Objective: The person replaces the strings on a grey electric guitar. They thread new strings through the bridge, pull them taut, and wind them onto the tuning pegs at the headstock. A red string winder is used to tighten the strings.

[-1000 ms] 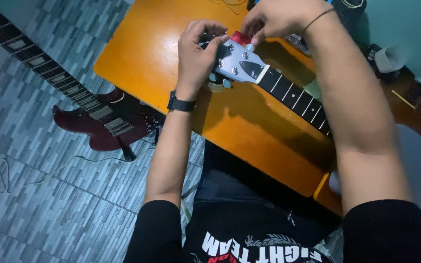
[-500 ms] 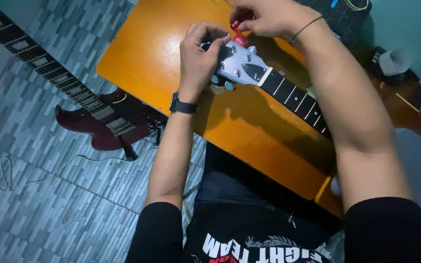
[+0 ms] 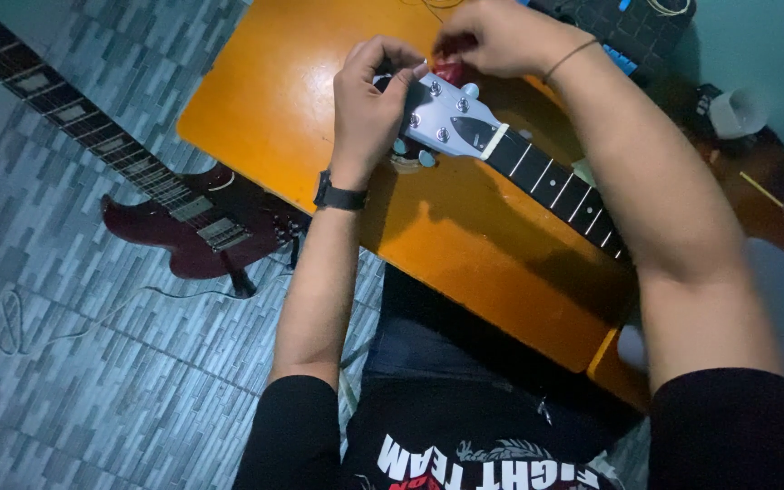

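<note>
A guitar's white headstock with silver tuners lies on an orange table, its dark neck running to the right. My left hand grips the far end of the headstock; a black watch is on that wrist. My right hand is closed on a small red tool held against the top edge of the headstock. The tool is mostly hidden by my fingers.
A dark red electric guitar lies on the grey tiled floor at left, with a thin cable beside it. A black device with blue keys sits at the table's far right. A white cup stands beyond the table's right edge.
My right hand with the red tool has shifted a little up and left along the headstock's top edge. My left hand keeps its grip.
</note>
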